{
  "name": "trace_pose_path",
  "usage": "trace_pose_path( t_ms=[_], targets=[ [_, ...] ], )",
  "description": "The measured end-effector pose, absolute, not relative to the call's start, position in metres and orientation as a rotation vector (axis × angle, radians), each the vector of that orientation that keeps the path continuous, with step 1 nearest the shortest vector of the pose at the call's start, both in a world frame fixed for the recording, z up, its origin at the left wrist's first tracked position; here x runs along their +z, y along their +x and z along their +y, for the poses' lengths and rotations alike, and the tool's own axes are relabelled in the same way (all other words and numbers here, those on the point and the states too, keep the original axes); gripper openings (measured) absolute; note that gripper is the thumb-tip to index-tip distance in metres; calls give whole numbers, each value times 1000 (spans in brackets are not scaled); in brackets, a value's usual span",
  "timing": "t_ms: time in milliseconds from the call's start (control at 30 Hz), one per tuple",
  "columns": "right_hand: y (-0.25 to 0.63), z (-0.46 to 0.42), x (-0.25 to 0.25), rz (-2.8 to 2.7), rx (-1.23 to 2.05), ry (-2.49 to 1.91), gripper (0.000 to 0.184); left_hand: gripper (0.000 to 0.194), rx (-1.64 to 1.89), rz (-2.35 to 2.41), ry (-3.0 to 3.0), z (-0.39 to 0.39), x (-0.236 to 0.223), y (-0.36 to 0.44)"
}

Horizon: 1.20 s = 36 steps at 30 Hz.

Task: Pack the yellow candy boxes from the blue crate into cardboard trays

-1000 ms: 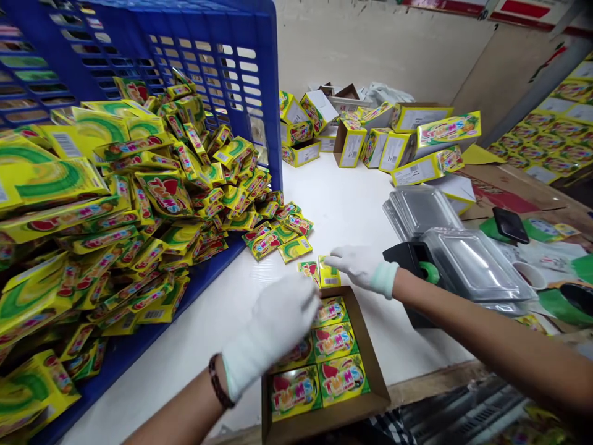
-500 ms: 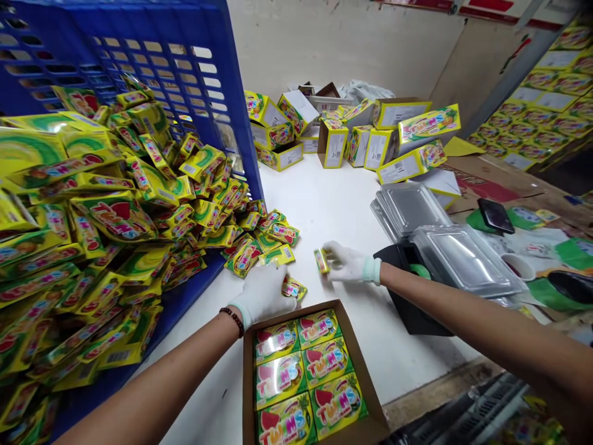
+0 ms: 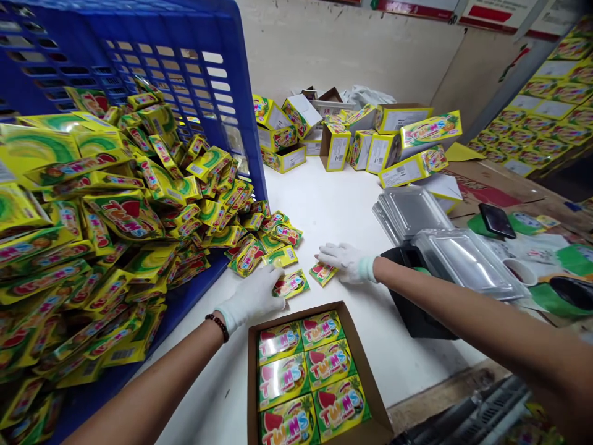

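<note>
My left hand [image 3: 256, 294], in a white glove, has its thumb and fingers around the left end of a small yellow-green Twins box [image 3: 293, 283]. This box lies at the table surface with its printed face up. My right hand [image 3: 348, 262], also gloved, is stretched out flat, its fingers reaching over the far edge of another small Twins box [image 3: 320, 274]. Just in front of both hands stands an open brown carton [image 3: 252, 377], holding two columns of Twins boxes [image 3: 328, 361] with their faces up.
A tipped blue crate [image 3: 252, 117] at left spills a heap of small boxes [image 3: 125, 216] onto the white table [image 3: 319, 204]. Larger yellow cartons [image 3: 336, 145] stand along the back. Right of my hand are a black tape dispenser [image 3: 417, 309] and clear plastic lids [image 3: 467, 262].
My right hand has set its small box down flat, and its fingers have straightened out. The box at my left hand now lies flatter, with more of its face showing.
</note>
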State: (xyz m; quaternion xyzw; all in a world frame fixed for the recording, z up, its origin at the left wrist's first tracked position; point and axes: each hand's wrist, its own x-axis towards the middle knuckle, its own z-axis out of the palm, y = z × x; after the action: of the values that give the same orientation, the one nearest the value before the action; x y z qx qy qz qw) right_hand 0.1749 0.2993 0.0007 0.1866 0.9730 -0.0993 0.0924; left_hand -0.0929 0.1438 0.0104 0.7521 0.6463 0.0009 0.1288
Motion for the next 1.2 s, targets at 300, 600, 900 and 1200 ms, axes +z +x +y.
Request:
trace_pose_path(
  t_ms=[300,600,900,1200],
  targets=[
    [126,275,2,3064,-568,454,65,26,136,2082,2219,170,16,-122],
    [97,284,8,3366,-639,413,67,40,279,2044,2024,186,26,-114],
    [94,266,32,2635,-1081,986,52,43,604,2275,1717,146,34,-127],
    [73,309,21,2859,-750,1241,69,56,248,2578,1759,154,-14,-142]
  ],
)
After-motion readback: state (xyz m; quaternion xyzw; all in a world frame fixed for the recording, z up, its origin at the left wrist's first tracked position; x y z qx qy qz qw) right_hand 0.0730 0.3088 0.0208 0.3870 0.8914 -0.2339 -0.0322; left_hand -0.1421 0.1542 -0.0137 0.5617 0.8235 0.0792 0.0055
